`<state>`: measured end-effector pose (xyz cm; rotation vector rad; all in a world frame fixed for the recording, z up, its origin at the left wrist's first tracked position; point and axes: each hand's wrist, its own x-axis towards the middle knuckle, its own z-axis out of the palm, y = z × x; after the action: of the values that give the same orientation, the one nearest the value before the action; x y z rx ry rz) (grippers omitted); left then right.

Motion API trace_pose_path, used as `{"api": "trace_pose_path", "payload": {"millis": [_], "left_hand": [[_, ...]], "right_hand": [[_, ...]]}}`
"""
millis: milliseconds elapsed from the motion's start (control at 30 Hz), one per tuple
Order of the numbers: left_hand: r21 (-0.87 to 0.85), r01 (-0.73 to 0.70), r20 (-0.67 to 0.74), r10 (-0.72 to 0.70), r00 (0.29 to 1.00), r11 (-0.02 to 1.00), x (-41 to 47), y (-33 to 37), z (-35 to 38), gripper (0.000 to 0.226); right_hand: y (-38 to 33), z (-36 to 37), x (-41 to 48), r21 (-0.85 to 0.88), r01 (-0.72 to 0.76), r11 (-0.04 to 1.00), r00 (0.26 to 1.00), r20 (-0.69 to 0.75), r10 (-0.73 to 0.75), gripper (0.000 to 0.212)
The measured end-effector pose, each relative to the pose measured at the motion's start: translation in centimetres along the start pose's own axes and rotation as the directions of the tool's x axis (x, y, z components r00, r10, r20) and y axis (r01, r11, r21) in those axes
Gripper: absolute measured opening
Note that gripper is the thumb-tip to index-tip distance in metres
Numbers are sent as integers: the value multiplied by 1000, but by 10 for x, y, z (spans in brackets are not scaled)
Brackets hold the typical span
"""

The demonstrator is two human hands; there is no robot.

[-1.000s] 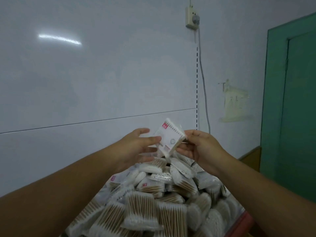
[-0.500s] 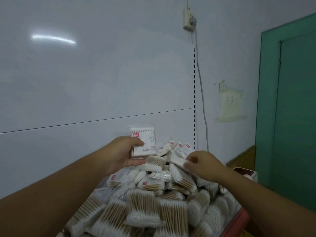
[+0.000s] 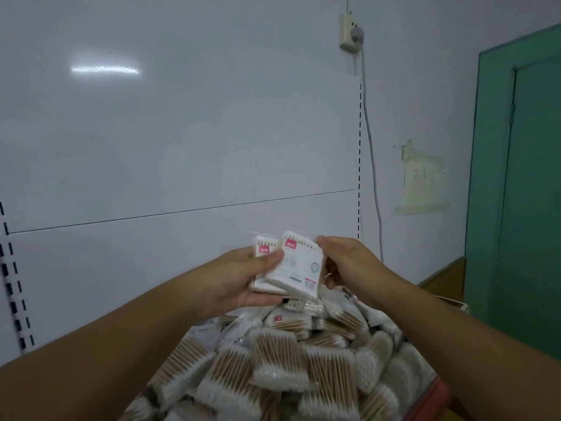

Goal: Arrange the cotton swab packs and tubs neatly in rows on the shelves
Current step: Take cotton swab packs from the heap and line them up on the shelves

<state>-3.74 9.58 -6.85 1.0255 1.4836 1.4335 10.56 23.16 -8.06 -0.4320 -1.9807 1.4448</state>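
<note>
A: What stays unclear?
B: The rear white plastic swab pack (image 3: 263, 248) lies mostly behind the front white plastic swab pack (image 3: 296, 268), whose small print is unreadable.
A: And below?
B: The heap of clear-wrapped wooden swab packs (image 3: 273, 369) runs off the bottom edge.

A shop: slotted shelving panel (image 3: 182, 147), heaped cotton swab packs (image 3: 273, 360).

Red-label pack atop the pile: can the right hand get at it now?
Probably, once free. The red-label pack lies mostly uncovered just below, but the right hand pinches the front pack held in the left hand.
</note>
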Motion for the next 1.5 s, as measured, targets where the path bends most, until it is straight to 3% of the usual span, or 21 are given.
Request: {"api": "trace_pose_path", "payload": {"millis": [100,167,200,233,267,300,333,400,467,533,633,667,767,867,967,1067,1133,1233,1300,1367,1500], "left_hand": [[65,-72,-94,78,993,995,-3,-5,-3,21],[43,-104,-156,109,982,994,-4,-6,-11,21],[32,-112,-181,116,977,993,-5,-5,-16,21],[21,-108,-204,110,973,994,-4,-6,-19,21],[9,-96,-226,96,969,995,-4,-6,-22,20],[3,-83,-247,82,966,997,-3,-8,-22,19],[5,-72,-264,70,962,997,-2,-9,-20,19],[15,-63,-288,65,956,998,-4,-13,-14,19],[5,-84,-322,82,943,996,-9,-13,-7,20],[-1,-107,-377,98,921,994,-18,-9,-2,20],[101,-132,-490,165,856,986,-39,0,8,19],[155,-144,-528,205,824,977,-49,2,14,19],[278,-192,-641,331,693,941,-87,-9,39,22],[243,-247,-766,341,545,938,-140,-35,56,23],[144,-239,-864,240,442,960,-213,-65,50,26],[97,-200,-948,152,281,975,-299,-92,43,46],[74,-226,-983,110,148,971,-357,-109,37,36],[15,-319,-1000,9,-20,948,-453,-130,31,22],[-1,-327,-998,-20,-55,945,-520,-142,31,26],[5,-286,-995,-23,-94,958,-589,-152,31,31],[-1,-199,-986,-34,-162,980,-712,-166,26,46]], "right_hand": [[-3,4,3,-27,-4,1000,999,41,5,39],[6,-7,2,-274,-4,962,1000,-16,0,40],[14,-16,0,-527,-3,850,998,-48,-26,41],[23,-23,-3,-752,-12,659,998,-48,-37,45],[33,-28,-7,-873,-16,487,1000,-22,-6,53],[42,-31,-11,-919,-14,394,999,7,51,62],[50,-32,-14,-922,-10,387,995,31,100,66],[62,-33,-17,-901,5,433,995,45,84,49],[61,-34,-17,-900,23,435,998,-3,-60,21],[50,-37,-18,-870,39,491,974,-76,-212,22],[20,-25,-27,-546,234,805,914,-160,-374,15],[8,-15,-34,-414,312,855,894,-175,-412,11],[-11,32,-60,-150,536,831,822,-134,-554,12],[-13,90,-96,55,643,764,765,12,-644,17],[-13,142,-136,264,519,813,773,261,-578,26],[-20,194,-178,371,333,867,705,513,-490,30],[-22,232,-208,361,209,909,651,642,-405,47],[-27,291,-266,352,-42,935,639,729,-246,46],[-36,335,-312,354,-240,904,577,800,-161,42],[-52,381,-363,327,-382,864,459,879,-129,39],[-85,462,-456,254,-541,802,291,951,-106,50]]}}
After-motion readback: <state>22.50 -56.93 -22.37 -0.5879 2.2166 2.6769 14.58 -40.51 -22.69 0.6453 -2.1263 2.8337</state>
